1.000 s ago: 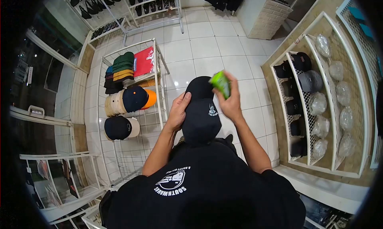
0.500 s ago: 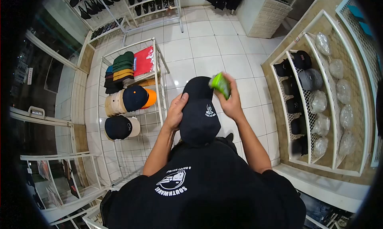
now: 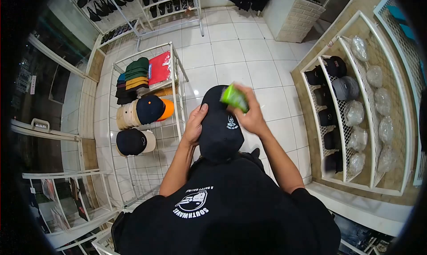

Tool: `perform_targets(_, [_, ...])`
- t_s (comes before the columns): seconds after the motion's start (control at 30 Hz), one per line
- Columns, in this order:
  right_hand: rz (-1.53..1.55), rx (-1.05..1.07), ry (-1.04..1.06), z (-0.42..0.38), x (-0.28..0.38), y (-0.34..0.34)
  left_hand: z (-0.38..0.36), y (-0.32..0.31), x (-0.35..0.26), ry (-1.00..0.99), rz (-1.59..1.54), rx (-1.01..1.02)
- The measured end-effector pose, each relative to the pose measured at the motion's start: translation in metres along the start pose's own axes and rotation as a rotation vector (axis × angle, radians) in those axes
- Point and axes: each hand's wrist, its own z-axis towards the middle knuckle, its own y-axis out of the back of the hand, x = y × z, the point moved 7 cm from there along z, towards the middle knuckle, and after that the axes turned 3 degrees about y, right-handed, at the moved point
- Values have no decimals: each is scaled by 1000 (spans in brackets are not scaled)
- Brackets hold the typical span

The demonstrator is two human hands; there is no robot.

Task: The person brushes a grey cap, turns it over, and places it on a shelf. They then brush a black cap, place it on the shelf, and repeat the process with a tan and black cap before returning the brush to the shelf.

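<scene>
A black baseball cap [image 3: 219, 137] is held out in front of my chest, its brim pointing away from me and a small white emblem on the front of its crown. My left hand [image 3: 194, 125] grips the cap at its left side, thumb on top and fingers underneath. In my right hand [image 3: 250, 112] is a bright green, palm-sized block [image 3: 234, 98], blurred by motion; I cannot tell its exact kind. The block overlaps the right part of the brim in this view, with my right fingers wrapped around its far side.
To the left stands a white wire rack [image 3: 174, 61] with folded beanies [image 3: 137, 72], a red packet [image 3: 160, 68] and several caps [image 3: 131, 142]. White wall shelves [image 3: 351, 121] on the right bear caps and clear plastic-wrapped bundles. White floor tiles [image 3: 229, 48] stretch ahead.
My right hand has moved left with the green block, from beside the brim's right edge to over the brim. The cap has shifted very slightly left; my left hand keeps its grip.
</scene>
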Motion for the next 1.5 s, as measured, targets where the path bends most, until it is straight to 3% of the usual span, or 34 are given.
perform_targets(0.07, [-27,-258,-170,0,-29,11,-3,-6,-5,15,16,-36])
perform_targets(0.13, [59,-283,-194,-1,-22,8,-1,-4,-7,-15,43,-30])
perform_targets(0.23, [-128,119,58,-3,20,-12,-2,9,-5,-51,-64,-59])
perform_targets(0.27, [-128,119,56,-3,15,-12,-4,11,-4,-25,-62,-32])
perform_targets(0.33, [164,-141,-196,-1,-25,4,-6,6,-4,-1,-67,-3])
perform_targets(0.37, [105,-203,-254,-3,-38,8,-8,1,-7,-17,-95,-35])
perform_targets(0.53, [90,69,-77,-8,-5,-13,-6,8,-11,-79,-84,-77])
perform_targets(0.67, [138,-187,-221,-7,-35,-1,-7,7,-4,-24,-142,-24])
perform_targets(0.73, [152,-111,-184,-10,-17,-8,-3,10,-6,-38,-154,-20])
perform_targets(0.8, [66,108,-24,-10,1,-14,-5,15,-5,-36,-157,-56])
perform_targets(0.87, [201,-55,-157,-7,-28,-6,-7,13,-5,-10,-142,-45])
perform_targets(0.93, [104,-165,-178,-4,-32,1,-7,4,-6,10,-126,-26])
perform_targets(1.0, [319,-282,-353,-12,-44,0,-9,0,-12,-55,-52,-52])
perform_targets(1.13, [27,84,-6,-18,10,-16,-8,11,-15,-86,-88,-13])
perform_targets(1.2, [319,-70,-189,-13,-17,-13,-12,8,-11,-9,-68,1])
perform_targets(1.3, [337,-224,-348,-7,-40,-9,-15,8,-11,-34,-107,-52])
perform_targets(1.33, [344,-218,-340,-7,-32,-10,-16,10,-15,-61,-120,-87])
perform_targets(1.4, [36,-10,-35,-9,3,-20,-18,14,-16,-79,-152,-78])
perform_targets(1.47, [104,64,-34,-8,-1,-27,-18,19,-14,-52,-157,-49])
perform_targets(1.5, [199,-11,-129,-3,-13,-23,-18,18,-15,-56,-153,-52])
